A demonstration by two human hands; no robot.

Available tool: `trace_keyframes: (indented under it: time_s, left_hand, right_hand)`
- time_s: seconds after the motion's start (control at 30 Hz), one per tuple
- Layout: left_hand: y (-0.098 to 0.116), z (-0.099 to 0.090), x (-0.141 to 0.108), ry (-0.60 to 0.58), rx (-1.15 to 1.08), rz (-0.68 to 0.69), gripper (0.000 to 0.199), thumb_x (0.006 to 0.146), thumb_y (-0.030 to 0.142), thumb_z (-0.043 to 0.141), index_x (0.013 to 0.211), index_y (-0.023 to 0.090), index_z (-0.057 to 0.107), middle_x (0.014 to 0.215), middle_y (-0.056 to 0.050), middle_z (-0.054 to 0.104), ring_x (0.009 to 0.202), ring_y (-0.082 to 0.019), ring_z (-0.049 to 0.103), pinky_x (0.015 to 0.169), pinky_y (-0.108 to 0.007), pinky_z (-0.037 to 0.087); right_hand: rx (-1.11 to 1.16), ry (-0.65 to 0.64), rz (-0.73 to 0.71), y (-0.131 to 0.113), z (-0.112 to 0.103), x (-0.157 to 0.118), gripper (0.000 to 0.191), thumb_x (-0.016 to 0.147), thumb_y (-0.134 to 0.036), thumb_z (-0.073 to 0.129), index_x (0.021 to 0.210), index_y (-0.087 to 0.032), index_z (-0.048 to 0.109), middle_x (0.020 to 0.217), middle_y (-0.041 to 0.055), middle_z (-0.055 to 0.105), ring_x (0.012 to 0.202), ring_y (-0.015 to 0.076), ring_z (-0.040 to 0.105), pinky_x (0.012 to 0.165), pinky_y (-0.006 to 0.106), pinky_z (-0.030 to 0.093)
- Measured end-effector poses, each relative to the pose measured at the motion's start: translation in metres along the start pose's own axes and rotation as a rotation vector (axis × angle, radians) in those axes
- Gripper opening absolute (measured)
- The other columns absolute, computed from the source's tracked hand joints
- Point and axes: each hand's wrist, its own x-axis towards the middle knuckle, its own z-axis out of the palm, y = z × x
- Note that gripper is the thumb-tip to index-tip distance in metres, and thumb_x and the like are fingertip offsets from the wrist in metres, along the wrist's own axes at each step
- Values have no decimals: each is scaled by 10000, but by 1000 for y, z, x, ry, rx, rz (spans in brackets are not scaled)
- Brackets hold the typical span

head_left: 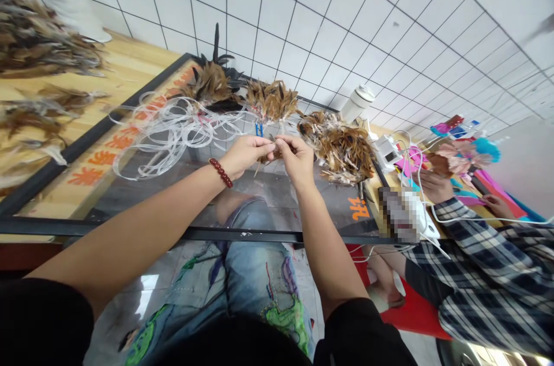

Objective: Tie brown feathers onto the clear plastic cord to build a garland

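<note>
My left hand, with a red beaded bracelet at the wrist, is closed in a pinch. Its fingertips meet those of my right hand, which is pinched too. Between them is a small brown feather, mostly hidden by the fingers; a thin pale tip pokes out below. Just behind the hands stands a bunch of brown feathers, with a small blue tool near its base. Left of them lies a loose tangle of white plastic strips. To the right sits a larger heap of brown feathers.
A black-framed glass panel covers the wooden table. More feathers lie at the left, and a dark feather bunch at the back. A white bottle, power strips and cables line the right. Beside me, a person in a plaid sleeve handles coloured material.
</note>
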Motion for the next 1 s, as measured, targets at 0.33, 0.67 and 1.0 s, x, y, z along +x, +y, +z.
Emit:
trace_keyframes:
  time_s: [0.33,0.67,1.0]
  left_hand:
    - [-1,0,-1,-13,-3,-54,275,660,365,710,529,142,618,531,-28,568,506,-103,484,542,-245,379]
    - [12,1,-5,-148,-195,-148,205,657,301,750,608,124,658,615,-49,614,572,-116,553,604,-253,455]
    - [8,-7,0,-6,-157,-227,131,627,215,771,581,140,674,583,-58,629,572,-136,558,608,-277,478]
  right_hand:
    - [198,-104,167,6,-2,2,296,709,-449,679,850,-190,693,781,13,678,719,137,627,711,292,537]
    - [398,-156,222,-5,-2,1,384,677,-562,677,728,-197,570,548,-57,560,477,89,536,529,243,485]
    - [26,-74,5,-3,-1,2,285,796,-478,590,765,-198,637,768,-6,612,718,103,564,705,226,463]
